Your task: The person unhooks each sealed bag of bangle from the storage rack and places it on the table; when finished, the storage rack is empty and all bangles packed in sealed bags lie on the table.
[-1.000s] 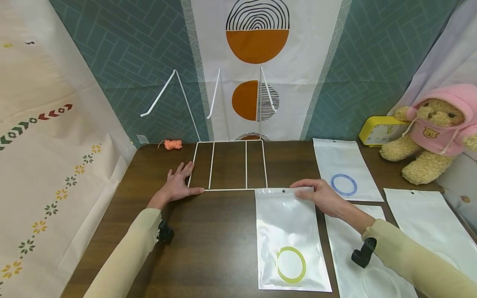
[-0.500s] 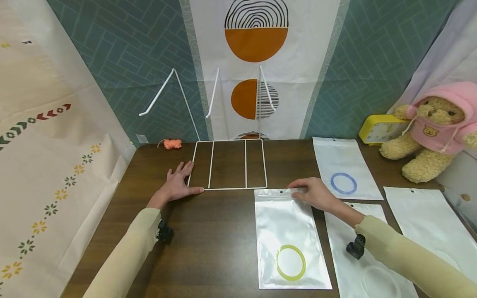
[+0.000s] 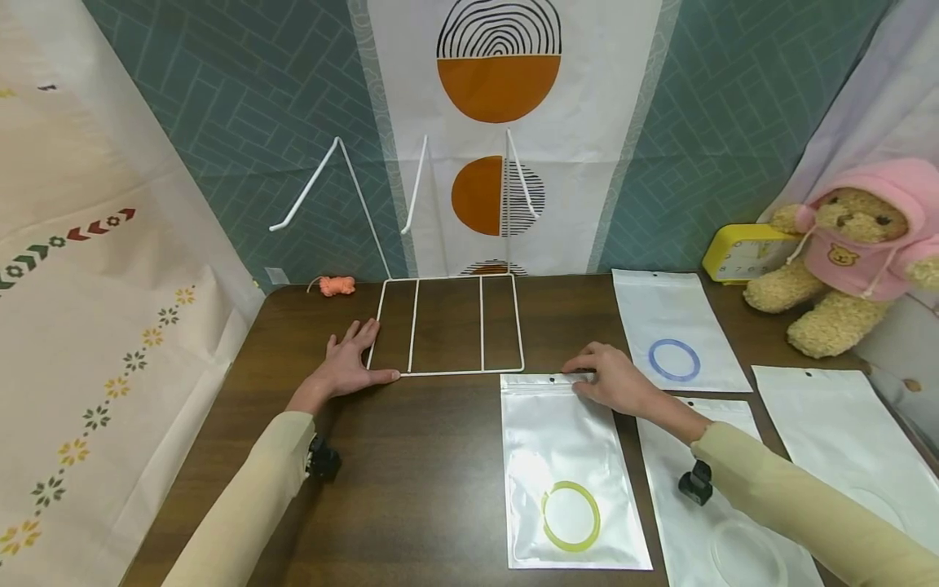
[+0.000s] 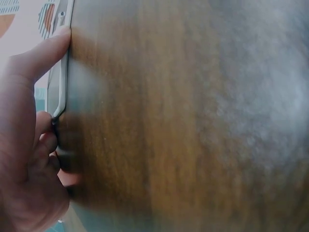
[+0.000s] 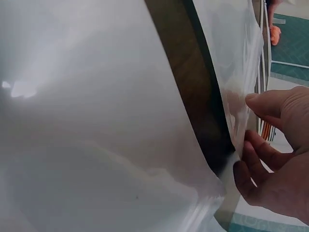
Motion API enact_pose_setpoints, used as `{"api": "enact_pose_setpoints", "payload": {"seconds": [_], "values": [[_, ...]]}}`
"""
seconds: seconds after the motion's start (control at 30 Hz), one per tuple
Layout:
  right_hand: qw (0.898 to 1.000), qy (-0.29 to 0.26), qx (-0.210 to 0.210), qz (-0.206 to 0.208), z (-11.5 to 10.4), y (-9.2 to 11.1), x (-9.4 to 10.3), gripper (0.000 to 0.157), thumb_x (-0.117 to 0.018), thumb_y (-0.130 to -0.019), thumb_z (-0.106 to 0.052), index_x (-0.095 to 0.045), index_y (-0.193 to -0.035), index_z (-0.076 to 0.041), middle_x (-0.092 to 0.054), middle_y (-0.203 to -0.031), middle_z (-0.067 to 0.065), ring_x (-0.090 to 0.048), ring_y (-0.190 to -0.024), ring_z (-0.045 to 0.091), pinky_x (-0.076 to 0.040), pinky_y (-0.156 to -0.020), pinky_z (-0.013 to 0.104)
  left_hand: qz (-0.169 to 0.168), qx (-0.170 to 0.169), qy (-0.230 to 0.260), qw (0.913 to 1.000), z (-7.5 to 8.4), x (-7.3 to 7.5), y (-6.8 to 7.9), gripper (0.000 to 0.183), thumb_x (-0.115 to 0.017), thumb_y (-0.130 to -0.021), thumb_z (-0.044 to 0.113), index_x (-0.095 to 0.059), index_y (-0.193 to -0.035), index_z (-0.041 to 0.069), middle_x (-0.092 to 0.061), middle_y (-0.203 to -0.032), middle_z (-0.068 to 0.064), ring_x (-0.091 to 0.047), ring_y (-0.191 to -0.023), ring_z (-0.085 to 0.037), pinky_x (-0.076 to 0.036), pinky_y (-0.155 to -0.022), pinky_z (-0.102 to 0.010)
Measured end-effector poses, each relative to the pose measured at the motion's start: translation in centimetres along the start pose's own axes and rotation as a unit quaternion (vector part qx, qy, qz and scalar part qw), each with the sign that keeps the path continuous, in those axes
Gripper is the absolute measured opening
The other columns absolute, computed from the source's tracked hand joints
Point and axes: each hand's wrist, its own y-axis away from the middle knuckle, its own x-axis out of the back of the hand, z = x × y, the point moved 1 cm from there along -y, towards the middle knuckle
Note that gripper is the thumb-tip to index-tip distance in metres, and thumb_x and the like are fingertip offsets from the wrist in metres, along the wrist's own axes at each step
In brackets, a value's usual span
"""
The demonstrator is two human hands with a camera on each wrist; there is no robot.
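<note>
A white wire rack (image 3: 462, 372) with upright hooks stands at the back of the table. My left hand (image 3: 346, 367) lies at its front left corner with fingers spread; in the left wrist view the thumb (image 4: 48, 52) touches the wire. Right of it, a silvery zip bag (image 3: 568, 432) lies on the tabletop, a yellow-green ring (image 3: 596, 518) showing near its lower end. My right hand (image 3: 614, 377) pinches the bag's top edge beside the hang hole. In the right wrist view, the thumb (image 5: 265, 102) is on the bag's edge, the other fingers curled nearby.
Further right lie a bag with a blue ring (image 3: 652, 359) and two white bags, one (image 3: 660, 440) under my right forearm. A yellow clock (image 3: 715, 249) and a teddy bear (image 3: 829, 326) sit at the back right. An orange cord bundle (image 3: 337, 285) lies at the back left.
My right hand has shifted slightly left along the bag's top edge, and its wrist has moved left too. The left hand has stayed on the rack. The head view has shifted slightly.
</note>
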Motion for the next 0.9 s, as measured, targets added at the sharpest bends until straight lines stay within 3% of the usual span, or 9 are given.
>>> {"api": "enact_pose_setpoints", "payload": {"seconds": [0.17,0.3,0.57,0.77,0.9], "values": [[1.0,-0.016,-0.006,0.022,-0.3,0.3,1.1,0.022,-0.074,-0.088,-0.001,-0.075,-0.109,-0.001,-0.066,-0.106,0.013,-0.062,-0.099,0.036,-0.051,-0.08,0.05,-0.001,-0.002,-0.006,1.0,0.3,0.3,0.4,0.108,-0.073,-0.085,0.051,-0.016,-0.157,-0.005,-0.015,-0.162,-0.025,-0.004,-0.149,-0.045,0.002,-0.11,-0.069],[0.998,-0.026,-0.024,0.042,-0.2,0.4,2.7,0.02,-0.07,-0.091,-0.002,-0.073,-0.111,0.001,-0.067,-0.105,0.012,-0.063,-0.091,0.031,-0.051,-0.075,0.046,0.003,-0.006,-0.012,0.9999,0.5,0.6,0.7,0.108,-0.072,-0.085,0.052,-0.017,-0.157,-0.006,-0.016,-0.162,-0.026,-0.005,-0.148,-0.046,0.0,-0.109,-0.07],[0.997,-0.008,-0.041,0.071,0.4,1.0,5.7,0.021,-0.068,-0.092,-0.001,-0.071,-0.112,0.004,-0.07,-0.104,0.013,-0.065,-0.096,0.033,-0.053,-0.074,0.047,0.001,-0.002,-0.017,0.9998,0.6,0.8,1.1,0.108,-0.071,-0.085,0.052,-0.015,-0.156,-0.007,-0.014,-0.162,-0.027,-0.004,-0.148,-0.047,0.001,-0.109,-0.07],[0.994,0.0,-0.066,0.088,0.6,1.6,7.9,0.024,-0.067,-0.095,-0.006,-0.071,-0.116,0.003,-0.069,-0.11,0.017,-0.065,-0.098,0.034,-0.053,-0.075,0.047,0.011,-0.006,0.007,0.9999,0.6,0.9,1.4,0.107,-0.069,-0.088,0.053,-0.012,-0.158,-0.003,-0.013,-0.163,-0.026,-0.005,-0.148,-0.046,-0.002,-0.109,-0.071],[0.993,0.028,-0.061,0.097,1.2,2.4,9.8,0.027,-0.069,-0.095,-0.012,-0.07,-0.118,0.002,-0.069,-0.114,0.019,-0.065,-0.1,0.036,-0.053,-0.076,0.05,0.018,-0.006,0.017,0.9997,0.6,1.7,2.5,0.102,-0.064,-0.092,0.053,-0.011,-0.159,-0.002,-0.012,-0.163,-0.025,-0.004,-0.148,-0.046,-0.005,-0.109,-0.071]]}}
